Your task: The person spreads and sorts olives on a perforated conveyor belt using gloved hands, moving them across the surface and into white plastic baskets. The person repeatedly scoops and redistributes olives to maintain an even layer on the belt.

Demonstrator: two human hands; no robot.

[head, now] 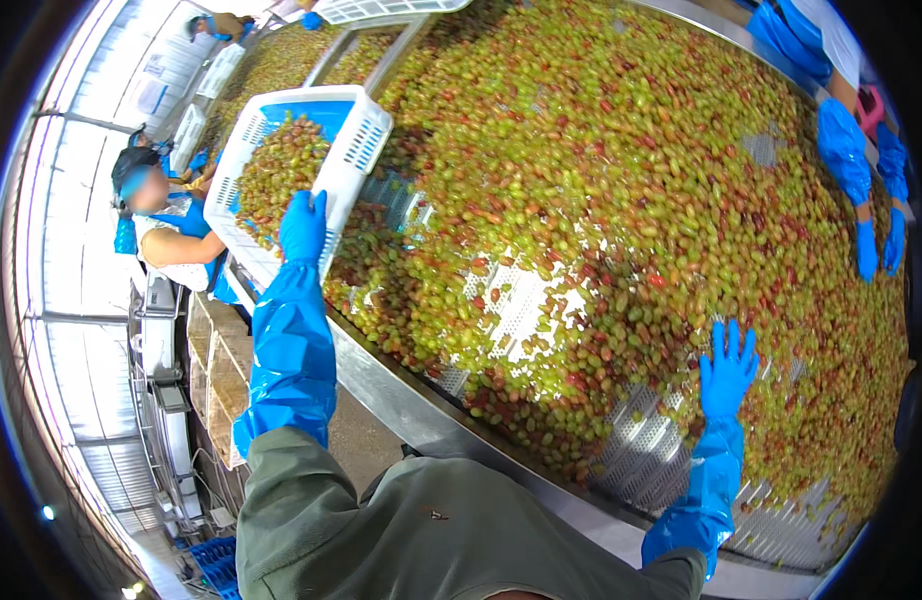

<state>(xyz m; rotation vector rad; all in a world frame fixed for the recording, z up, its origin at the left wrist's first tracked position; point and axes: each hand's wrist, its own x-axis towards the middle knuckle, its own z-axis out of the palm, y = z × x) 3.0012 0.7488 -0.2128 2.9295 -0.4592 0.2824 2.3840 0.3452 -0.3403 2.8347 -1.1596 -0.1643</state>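
My left hand [303, 229], in a blue glove and long blue sleeve cover, lies over the near side wall of a white plastic crate [356, 146]. Its fingers bend over the rim, and their tips are partly hidden. Inside the slotted crate is a heap of small oval green and reddish fruits [284, 161] that look like grapes. Farther right, my right hand [729, 371] is spread palm down over loose fruits [641, 225], fingers apart, holding nothing. These fruits cover a perforated metal table [641, 427], whose surface shows through in patches.
A metal rim [401, 405] edges the table in front of me. At left stands a co-worker [179, 240] beside the crate. Another person's gloved hands [866, 251] are at the right edge. Stacked crates [217, 360] stand below left, with another white crate [389, 7] at the top.
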